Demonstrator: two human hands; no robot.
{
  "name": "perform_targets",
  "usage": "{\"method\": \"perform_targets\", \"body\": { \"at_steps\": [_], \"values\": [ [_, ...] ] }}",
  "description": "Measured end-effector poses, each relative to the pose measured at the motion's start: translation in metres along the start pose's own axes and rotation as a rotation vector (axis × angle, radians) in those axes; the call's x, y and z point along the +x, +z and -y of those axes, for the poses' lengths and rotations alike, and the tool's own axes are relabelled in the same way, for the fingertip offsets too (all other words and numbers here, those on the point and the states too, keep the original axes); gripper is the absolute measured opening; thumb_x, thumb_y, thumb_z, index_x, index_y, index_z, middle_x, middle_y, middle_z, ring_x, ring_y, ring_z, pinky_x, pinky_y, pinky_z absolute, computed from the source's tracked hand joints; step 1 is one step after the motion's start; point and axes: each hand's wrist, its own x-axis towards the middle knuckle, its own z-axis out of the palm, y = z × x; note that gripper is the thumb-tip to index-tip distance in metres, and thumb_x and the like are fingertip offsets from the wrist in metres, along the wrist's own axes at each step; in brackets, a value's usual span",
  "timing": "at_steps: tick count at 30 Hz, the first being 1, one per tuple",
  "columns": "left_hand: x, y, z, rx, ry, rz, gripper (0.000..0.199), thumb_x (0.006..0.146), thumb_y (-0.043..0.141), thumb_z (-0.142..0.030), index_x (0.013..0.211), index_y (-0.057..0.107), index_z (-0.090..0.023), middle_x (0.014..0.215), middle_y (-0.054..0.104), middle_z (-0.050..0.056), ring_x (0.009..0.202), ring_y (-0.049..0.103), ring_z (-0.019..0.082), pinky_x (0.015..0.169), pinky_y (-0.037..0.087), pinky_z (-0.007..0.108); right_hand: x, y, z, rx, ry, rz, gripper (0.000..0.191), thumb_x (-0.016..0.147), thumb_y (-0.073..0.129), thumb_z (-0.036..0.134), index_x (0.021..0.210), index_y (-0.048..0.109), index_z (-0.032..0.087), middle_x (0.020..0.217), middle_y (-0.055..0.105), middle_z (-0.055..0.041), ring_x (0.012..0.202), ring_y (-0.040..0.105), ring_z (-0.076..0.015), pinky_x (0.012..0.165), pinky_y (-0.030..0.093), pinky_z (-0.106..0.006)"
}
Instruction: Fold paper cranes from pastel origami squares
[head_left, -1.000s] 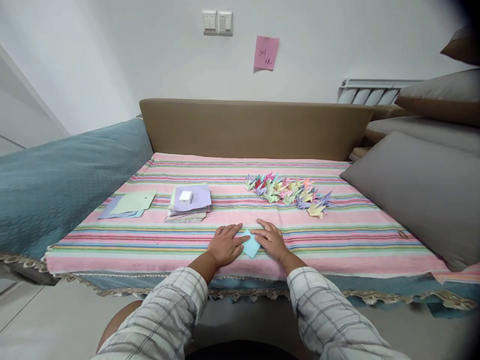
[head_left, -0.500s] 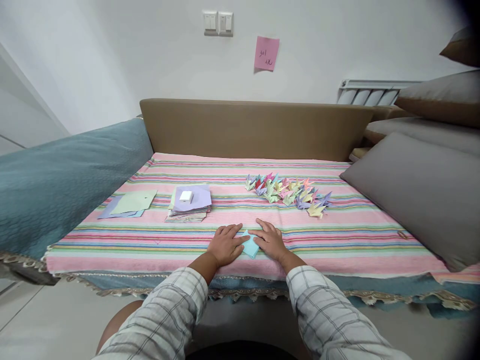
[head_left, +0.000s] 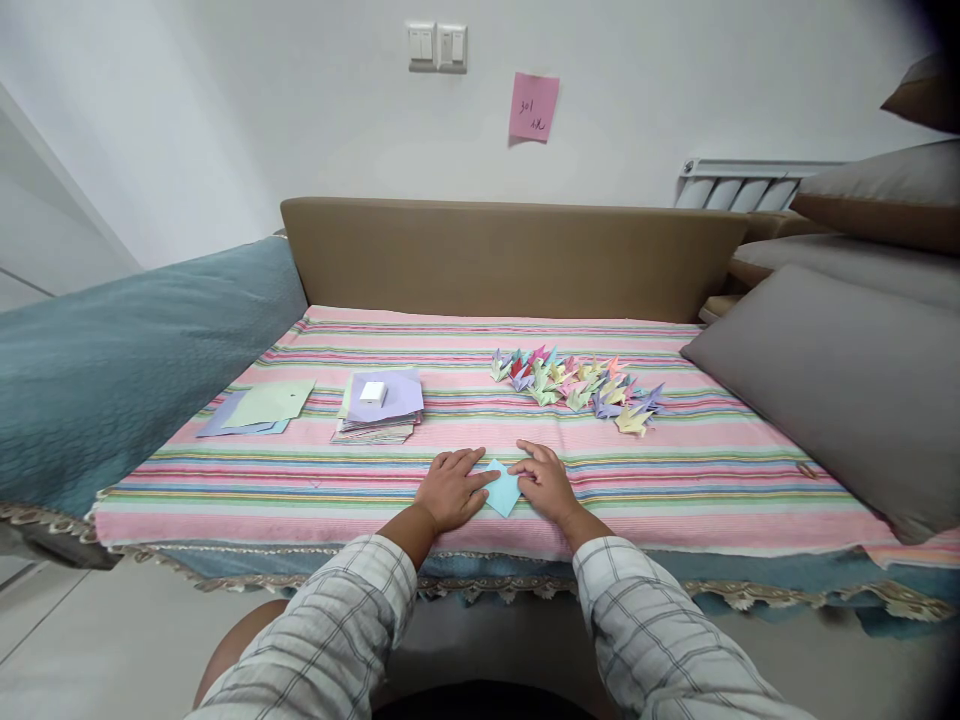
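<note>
Fingers of right hand (head_left: 547, 487) drawn slightly toward 3 o'clock since earlier frame, now at 2 o'clock edge of blue paper (head_left: 504, 494); cannot tell whether they pinch it. Left hand (head_left: 450, 491) at paper's 9 o'clock, digits spread, resting partly over it. Paper lies near 6 o'clock edge of striped cloth (head_left: 450, 346).

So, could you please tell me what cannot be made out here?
- Head view, blue paper: part of its left side, hidden by the left hand.
- Head view, paper cranes: their exact count, since they overlap.
- Head view, small white object: what it is, too small to tell.
- Head view, gray cushions: their right ends, cut off by the picture's edge.
</note>
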Motion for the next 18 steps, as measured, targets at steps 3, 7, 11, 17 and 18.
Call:
{"method": "perform_targets", "body": {
  "at_steps": [3, 7, 11, 17, 18],
  "values": [
    [0.0002, 0.0000, -0.0001, 0.003, -0.006, 0.008, 0.038, 0.089, 0.043, -0.041, 0.126, 0.050, -0.041, 0.144, 0.037, 0.000, 0.125, 0.038, 0.026, 0.098, 0.031, 0.045, -0.0002, 0.0016, -0.0041, 0.045, -0.033, -0.047, 0.027, 0.066, 0.049, 0.014, 0.074, 0.071, 0.026, 0.126, 0.055, -0.0013, 0.118, 0.043, -0.0229, 0.100, 0.032, -0.041],
    [0.0004, -0.0001, -0.0001, 0.002, -0.009, 0.008, 0.038, 0.089, 0.044, -0.041, 0.126, 0.050, -0.041, 0.144, 0.038, 0.001, 0.125, 0.038, 0.026, 0.098, 0.031, 0.045, -0.0010, 0.0029, -0.0077, 0.089, -0.067, -0.099, 0.023, 0.069, 0.049, 0.014, 0.067, 0.070, 0.024, 0.121, 0.058, -0.0034, 0.115, 0.045, -0.0223, 0.099, 0.034, -0.039],
    [0.0001, -0.0003, 0.0005, -0.002, -0.006, 0.009, 0.038, 0.089, 0.043, -0.042, 0.127, 0.049, -0.041, 0.144, 0.037, 0.001, 0.125, 0.038, 0.026, 0.099, 0.031, 0.046, -0.0031, 0.0049, -0.0078, 0.095, -0.080, -0.157, 0.023, 0.072, 0.047, 0.015, 0.062, 0.067, 0.022, 0.115, 0.060, -0.0057, 0.111, 0.045, -0.0237, 0.097, 0.036, -0.041],
    [0.0000, -0.0008, 0.0006, -0.007, -0.006, 0.006, 0.038, 0.089, 0.043, -0.042, 0.127, 0.049, -0.041, 0.144, 0.038, 0.000, 0.125, 0.039, 0.026, 0.099, 0.031, 0.045, -0.0057, 0.0097, -0.0080, 0.062, -0.174, -0.269, 0.024, 0.071, 0.046, 0.011, 0.057, 0.061, 0.021, 0.103, 0.063, -0.0078, 0.102, 0.048, -0.0241, 0.088, 0.041, -0.041],
    [0.0001, -0.0009, 0.0005, -0.009, -0.006, 0.006, 0.038, 0.089, 0.043, -0.042, 0.126, 0.050, -0.041, 0.144, 0.038, 0.000, 0.125, 0.039, 0.026, 0.098, 0.032, 0.045, -0.0060, 0.0104, -0.0082, 0.053, -0.187, -0.281, 0.024, 0.072, 0.045, 0.010, 0.056, 0.060, 0.021, 0.101, 0.064, -0.0077, 0.100, 0.048, -0.0240, 0.087, 0.042, -0.041]
  ]
}}
